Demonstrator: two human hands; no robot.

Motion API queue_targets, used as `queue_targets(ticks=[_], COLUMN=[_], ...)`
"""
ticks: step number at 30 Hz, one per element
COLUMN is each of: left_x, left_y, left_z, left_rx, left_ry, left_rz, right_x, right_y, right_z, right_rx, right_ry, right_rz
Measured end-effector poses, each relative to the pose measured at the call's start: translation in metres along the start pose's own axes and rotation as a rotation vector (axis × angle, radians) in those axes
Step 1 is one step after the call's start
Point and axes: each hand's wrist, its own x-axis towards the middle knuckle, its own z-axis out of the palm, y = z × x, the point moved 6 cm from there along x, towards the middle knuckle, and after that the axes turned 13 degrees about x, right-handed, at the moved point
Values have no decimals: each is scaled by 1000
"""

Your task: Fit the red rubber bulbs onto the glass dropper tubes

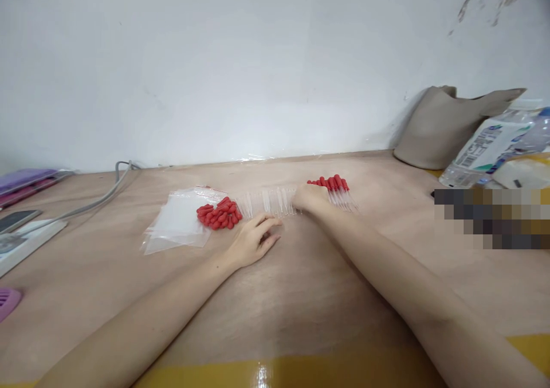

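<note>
A row of thin clear tubes (pixel 268 202) lies side by side on the table. At its right end are several droppers (pixel 338 188), clear tubes with red rubber bulbs on their far ends. My right hand (pixel 310 198) is over the row, just left of those droppers, its fingers bent inward; what they pinch is hidden. Below the row's left part rests my left hand (pixel 256 240), fingers curved and apart, nothing visible in it. A pile of loose red rubber bulbs (pixel 219 213) sits left of the tubes, partly against clear zip bags (pixel 178 222).
A grey cable (pixel 101 196) runs along the left, near a phone (pixel 19 220) and a white box (pixel 32 245). Purple and pink packets (pixel 28 184) lie at the back left. On the right stand a grey-brown bag-like holder (pixel 438 127) and a labelled plastic bottle (pixel 481 144). A white wall (pixel 258 67) closes the back.
</note>
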Motion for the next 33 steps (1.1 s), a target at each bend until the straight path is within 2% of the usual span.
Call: queue_targets(ticks=[3,5,7,10,11,13,17,18,21,25,28,31,33], left_x=[1,4,9,17,20,25,28,29,30,27,24,24,27], left_y=[2,-4,-19,-59,-75,-109,-157,-164,-176,-179,-182,-182,-174], left_z=[-9,-24,-42,-69,-75,-77,-60,-55,-47,-39,-40,-54,-70], left_rx=[133,249,332,335,320,293,275,246,188,100,61,65,88], left_ry=[78,152,172,130,93,-69,-446,-505,-563,-574,-527,-443,-303], left_rz=[-19,-76,-160,-287,-329,-403,-476,-490,-511,-524,-542,-554,-548], right_x=[-2,-8,-17,-37,-44,-61,-94,-101,-114,-115,-109,-106,-106], right_y=[-1,-1,1,7,8,9,10,10,10,14,19,22,23], right_z=[0,-3,-8,-15,-16,-18,-15,-14,-11,-4,3,9,11], right_rx=[2,12,25,49,66,135,173,153,108,193,276,342,365], right_ry=[-22,-20,-3,29,39,62,71,76,95,98,94,90,103], right_rz=[-21,-47,-81,-167,-218,-377,-634,-672,-739,-760,-769,-805,-840])
